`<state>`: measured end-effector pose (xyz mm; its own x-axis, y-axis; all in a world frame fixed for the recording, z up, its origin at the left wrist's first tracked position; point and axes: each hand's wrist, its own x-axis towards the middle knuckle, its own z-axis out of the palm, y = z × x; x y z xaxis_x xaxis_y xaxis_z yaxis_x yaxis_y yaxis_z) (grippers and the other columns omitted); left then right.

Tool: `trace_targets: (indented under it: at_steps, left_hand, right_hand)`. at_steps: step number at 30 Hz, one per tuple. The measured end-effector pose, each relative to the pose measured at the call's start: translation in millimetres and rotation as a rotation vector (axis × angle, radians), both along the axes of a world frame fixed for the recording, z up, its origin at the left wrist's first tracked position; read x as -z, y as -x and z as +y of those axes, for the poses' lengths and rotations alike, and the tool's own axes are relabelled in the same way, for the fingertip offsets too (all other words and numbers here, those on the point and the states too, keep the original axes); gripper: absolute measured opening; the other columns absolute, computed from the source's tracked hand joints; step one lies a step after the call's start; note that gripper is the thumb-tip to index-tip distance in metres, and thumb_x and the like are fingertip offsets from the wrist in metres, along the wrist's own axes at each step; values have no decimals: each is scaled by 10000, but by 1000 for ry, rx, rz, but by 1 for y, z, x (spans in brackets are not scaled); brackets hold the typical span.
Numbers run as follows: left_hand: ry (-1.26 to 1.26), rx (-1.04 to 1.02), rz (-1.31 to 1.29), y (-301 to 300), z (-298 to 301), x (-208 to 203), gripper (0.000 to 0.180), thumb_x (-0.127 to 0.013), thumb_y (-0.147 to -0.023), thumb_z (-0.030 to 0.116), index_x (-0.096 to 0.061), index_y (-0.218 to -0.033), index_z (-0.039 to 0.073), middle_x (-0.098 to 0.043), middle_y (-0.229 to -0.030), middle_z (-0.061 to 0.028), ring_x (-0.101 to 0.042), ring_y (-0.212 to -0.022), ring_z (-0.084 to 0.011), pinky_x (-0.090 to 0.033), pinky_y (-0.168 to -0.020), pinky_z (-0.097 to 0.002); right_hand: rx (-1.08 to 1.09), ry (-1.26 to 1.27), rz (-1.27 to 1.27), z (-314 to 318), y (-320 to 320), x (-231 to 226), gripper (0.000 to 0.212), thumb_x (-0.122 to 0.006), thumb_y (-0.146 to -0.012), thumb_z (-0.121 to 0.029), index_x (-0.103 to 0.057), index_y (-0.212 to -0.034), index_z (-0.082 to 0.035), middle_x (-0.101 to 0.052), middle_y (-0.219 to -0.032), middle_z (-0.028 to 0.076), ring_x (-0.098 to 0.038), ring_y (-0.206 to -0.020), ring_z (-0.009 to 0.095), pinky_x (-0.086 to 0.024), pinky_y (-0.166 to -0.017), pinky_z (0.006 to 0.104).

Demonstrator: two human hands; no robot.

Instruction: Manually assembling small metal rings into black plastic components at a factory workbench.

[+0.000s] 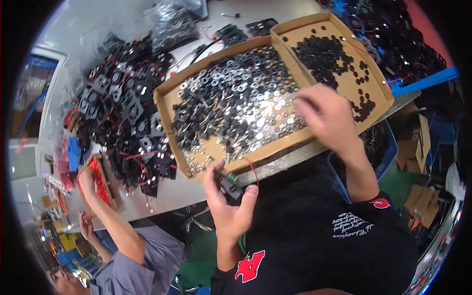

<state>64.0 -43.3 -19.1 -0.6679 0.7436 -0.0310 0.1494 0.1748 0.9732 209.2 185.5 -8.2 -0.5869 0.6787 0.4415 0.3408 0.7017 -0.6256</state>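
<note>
My left hand [230,219] grips a small black plastic part [231,189] between thumb and fingers, just off the front edge of the cardboard tray [164,116]. A green connector [233,178] sits on that part, and a thin red wire [254,169] curves up beside it. Over the tray's front right side, my right hand [330,118] has its fingers curled together; whatever they hold is hidden. Beneath and left of it lie many silvery washers [263,105] and black-topped screws [206,115]. Behind a cardboard divider are small black rings [322,54].
Black parts with red wires form a heap [118,108] left of the tray, another pile [393,46] at far right. A co-worker's hand [87,183] reaches into a box of red pieces [100,181]. A blue crate [390,147] stands below the table edge.
</note>
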Motion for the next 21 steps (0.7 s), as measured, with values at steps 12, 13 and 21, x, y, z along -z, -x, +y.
trace_targets:
  at_steps: [12, 13, 21]
  left_hand:
    - [-501, -142, -700, 13, -17, 5, 837, -523, -492, 185, -470, -1252, -160, -466, -885, -86, -456, -802, -181, -394, -754, -290]
    - [-510, -116, -721, 13, -18, 6, 816, -538, -512, 191, -471, -1246, -160, -462, -872, -77, -451, -788, -168, -389, -731, -283]
    - [-272, -41, -399, 11, -10, -1, 282, -651, -866, 71, -608, -1120, -42, -505, -820, 13, -484, -710, -67, -421, -660, -230]
  right_hand:
    - [-218, -119, -370, -26, 116, 22, 128, -664, -870, -118, -647, -952, -21, -615, -845, 175, -637, -815, 392, -521, -732, 478]
    - [-215, -125, -357, -26, 117, 22, 97, -637, -845, -88, -639, -900, -9, -627, -818, 182, -643, -810, 405, -522, -744, 495]
    - [-135, -195, -303, -13, 114, 15, 199, -671, -791, -182, -620, -863, -3, -639, -784, 171, -653, -764, 387, -527, -702, 478]
